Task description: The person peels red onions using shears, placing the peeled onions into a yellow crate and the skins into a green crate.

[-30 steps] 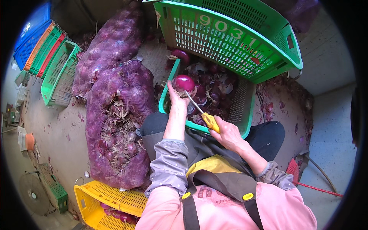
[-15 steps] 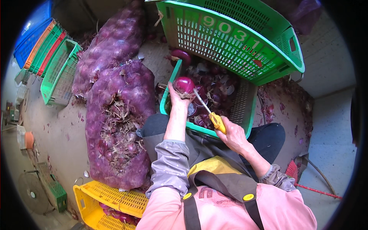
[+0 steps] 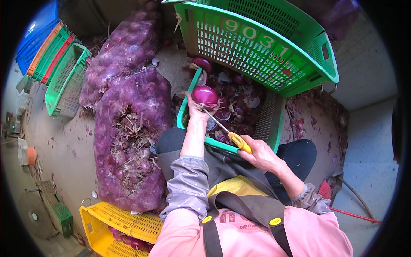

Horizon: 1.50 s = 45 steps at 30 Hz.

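My left hand point(image 3: 198, 110) is closed round a shiny purple-red onion point(image 3: 205, 97), held over the left side of a green crate point(image 3: 223, 144). In my right hand point(image 3: 259, 153) is a knife with a yellow handle point(image 3: 239, 141) and a thin metal blade point(image 3: 216, 121). The blade's tip touches or nearly touches the onion's lower edge, close to my left fingers. Beneath, loose onions and peeled skins point(image 3: 239, 107) lie in the crate. Another red onion point(image 3: 202, 65) sits by the crate's far left corner.
Left of my knees stands an open purple mesh sack point(image 3: 147, 100) of onions, with a second sack point(image 3: 128, 38) behind. A large green crate point(image 3: 257, 47) leans beyond the work crate. A yellow crate point(image 3: 120, 220) holds onions at lower left. A red broom point(image 3: 325, 190) lies at right.
The onion has turned in my left hand, showing more smooth surface. The knife has swung lower and left, its blade now under the onion's edge.
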Motion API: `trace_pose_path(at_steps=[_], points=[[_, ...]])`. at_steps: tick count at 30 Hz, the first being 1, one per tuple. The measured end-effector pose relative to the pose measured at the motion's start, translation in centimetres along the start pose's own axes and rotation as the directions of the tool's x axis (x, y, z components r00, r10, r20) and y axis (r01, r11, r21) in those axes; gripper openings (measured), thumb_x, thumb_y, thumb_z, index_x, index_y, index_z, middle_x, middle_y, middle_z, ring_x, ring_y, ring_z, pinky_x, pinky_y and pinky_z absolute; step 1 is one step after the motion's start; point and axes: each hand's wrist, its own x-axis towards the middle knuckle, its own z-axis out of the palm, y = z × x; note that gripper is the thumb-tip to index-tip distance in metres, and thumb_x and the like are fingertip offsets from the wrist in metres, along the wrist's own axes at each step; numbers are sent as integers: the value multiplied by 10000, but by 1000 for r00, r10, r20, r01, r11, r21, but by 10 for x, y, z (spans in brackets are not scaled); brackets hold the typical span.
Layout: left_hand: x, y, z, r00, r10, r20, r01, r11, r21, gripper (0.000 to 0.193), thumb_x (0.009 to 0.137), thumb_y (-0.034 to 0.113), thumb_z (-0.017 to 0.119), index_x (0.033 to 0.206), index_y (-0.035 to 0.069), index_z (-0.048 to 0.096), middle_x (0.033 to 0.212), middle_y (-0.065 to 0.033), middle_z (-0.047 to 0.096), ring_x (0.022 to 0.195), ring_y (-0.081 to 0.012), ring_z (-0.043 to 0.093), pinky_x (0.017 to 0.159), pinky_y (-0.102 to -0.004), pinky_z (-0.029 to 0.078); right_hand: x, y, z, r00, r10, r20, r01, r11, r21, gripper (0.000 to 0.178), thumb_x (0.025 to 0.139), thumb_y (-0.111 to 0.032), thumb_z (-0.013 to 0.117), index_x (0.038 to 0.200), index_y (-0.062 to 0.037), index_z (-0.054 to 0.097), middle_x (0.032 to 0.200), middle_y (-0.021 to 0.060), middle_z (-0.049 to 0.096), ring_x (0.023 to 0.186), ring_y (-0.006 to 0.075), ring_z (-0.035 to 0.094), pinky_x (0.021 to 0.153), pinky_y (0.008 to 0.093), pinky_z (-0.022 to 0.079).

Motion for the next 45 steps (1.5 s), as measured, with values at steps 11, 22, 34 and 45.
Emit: trace_pose_path(at_steps=[11,22,34,45], points=[[8,-4,-7,745,647,161,-665,705,246,504,737,314,697,1148,129,472,1072,-40,534,950,-183,542,793,-367,484,0,4,-11,973,220,-71,-210,970,118,328,836,-262,521,1011,10,466,735,249,555,757,421,554,648,434,424],[-1,4,-5,976,108,191,-145,971,190,558,722,499,612,1127,141,477,1043,-87,558,883,-282,581,639,-492,513,-9,16,-30,971,212,-111,-171,938,301,283,847,-250,508,1000,-13,491,658,38,505,557,87,477,523,255,414],[6,-2,-9,991,54,126,-103,901,422,480,726,451,610,1069,123,536,1014,-83,592,917,-253,587,733,-464,511,-19,20,-38,976,206,75,-217,868,447,268,860,-271,489,909,-9,478,644,18,503,534,87,496,498,242,424],[14,-3,-25,972,-36,234,-15,977,214,498,741,516,605,1048,131,533,994,-71,589,914,-233,572,826,-421,473,-25,21,-25,973,200,-116,-148,925,351,256,867,-249,496,961,-12,466,658,13,491,542,79,462,503,244,410]])
